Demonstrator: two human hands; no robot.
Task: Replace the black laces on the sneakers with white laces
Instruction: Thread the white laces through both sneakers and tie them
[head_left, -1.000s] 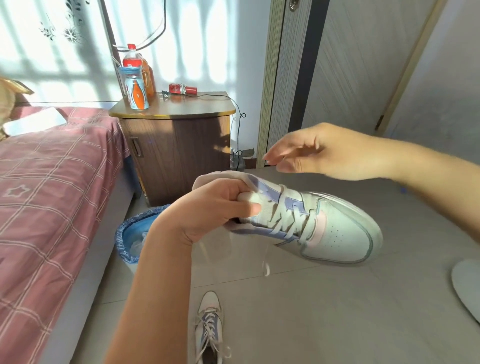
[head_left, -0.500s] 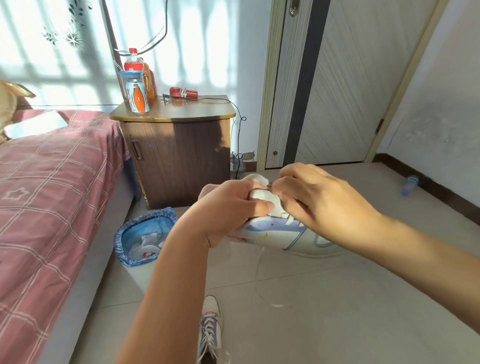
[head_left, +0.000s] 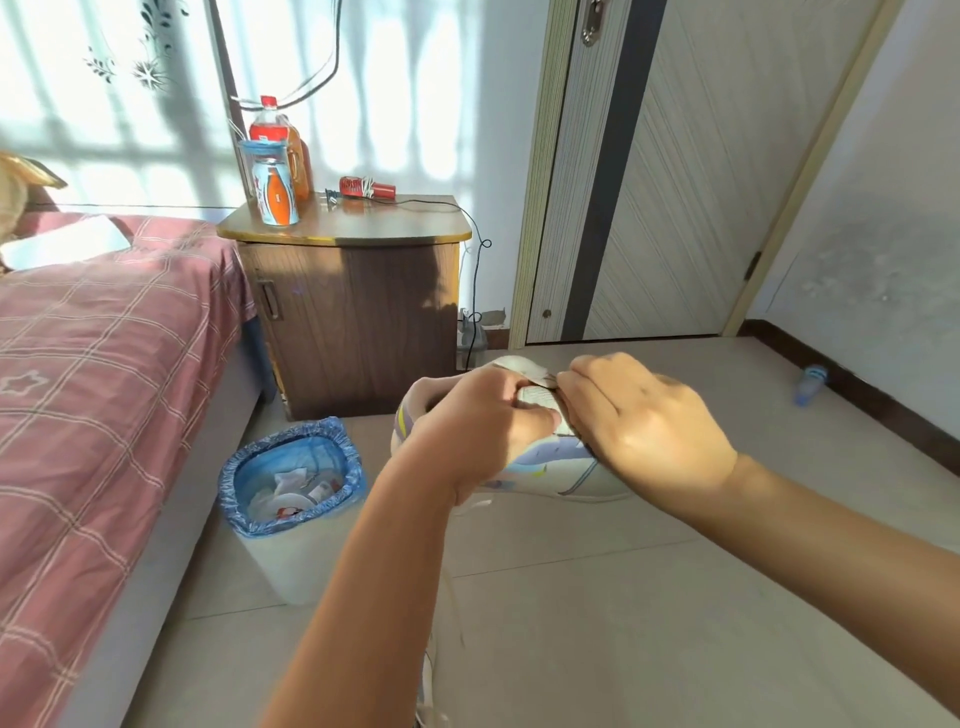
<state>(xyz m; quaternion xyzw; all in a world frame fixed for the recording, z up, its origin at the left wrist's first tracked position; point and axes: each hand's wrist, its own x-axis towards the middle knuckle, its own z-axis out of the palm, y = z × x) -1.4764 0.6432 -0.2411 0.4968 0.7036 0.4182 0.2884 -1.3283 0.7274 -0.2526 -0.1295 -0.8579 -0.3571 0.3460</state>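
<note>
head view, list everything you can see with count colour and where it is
sneaker: 1, white with lilac panels, held up off the floor between both hands
white lace: 1, hanging below the sneaker
second sneaker: 1, white, on the floor at the bottom edge, mostly hidden
bin: 1, blue liner, on the floor beside the bed, scraps inside
bedside cabinet: 1, brown, between bed and door
bottles: 3, orange and red, on the cabinet
bed: 1, pink checked cover, left
door: 1, grey, shut
small bottle: 1, blue, on the floor by the right wall
left hand: grips the sneaker
right hand: fingers curled at the sneaker's top
</note>
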